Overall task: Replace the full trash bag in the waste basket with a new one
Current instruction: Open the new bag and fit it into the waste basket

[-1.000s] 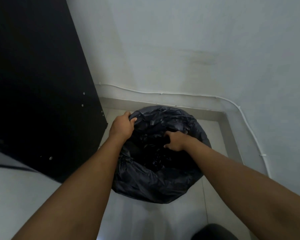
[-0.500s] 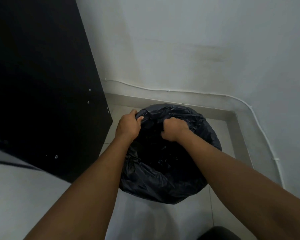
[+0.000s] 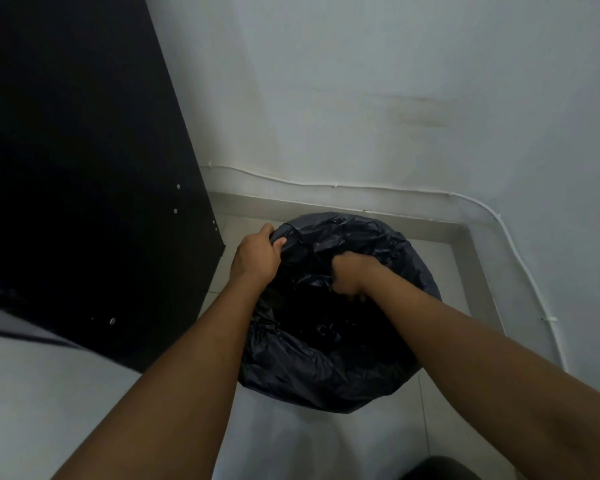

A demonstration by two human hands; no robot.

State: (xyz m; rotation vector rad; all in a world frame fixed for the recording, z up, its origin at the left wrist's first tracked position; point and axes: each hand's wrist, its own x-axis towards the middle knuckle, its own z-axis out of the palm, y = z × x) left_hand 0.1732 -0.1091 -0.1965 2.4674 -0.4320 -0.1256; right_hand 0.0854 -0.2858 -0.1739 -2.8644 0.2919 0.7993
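Note:
A black trash bag (image 3: 326,368) covers the round waste basket standing on the floor in a corner; the basket itself is hidden under the plastic. My left hand (image 3: 255,256) grips the bag's rim at its far left edge, thumb over the plastic. My right hand (image 3: 349,275) is in the middle of the bag's mouth, fingers curled around a bunch of the black film.
A tall black cabinet panel (image 3: 84,168) rises close on the left of the basket. White walls meet behind it, with a white cable (image 3: 336,186) running above the grey skirting. Light floor tiles (image 3: 440,271) lie around. A dark object (image 3: 440,469) shows at the bottom right edge.
My right hand went from resting in the bag's mouth to clenching a bunch of plastic near the centre. My left hand kept its grip on the rim.

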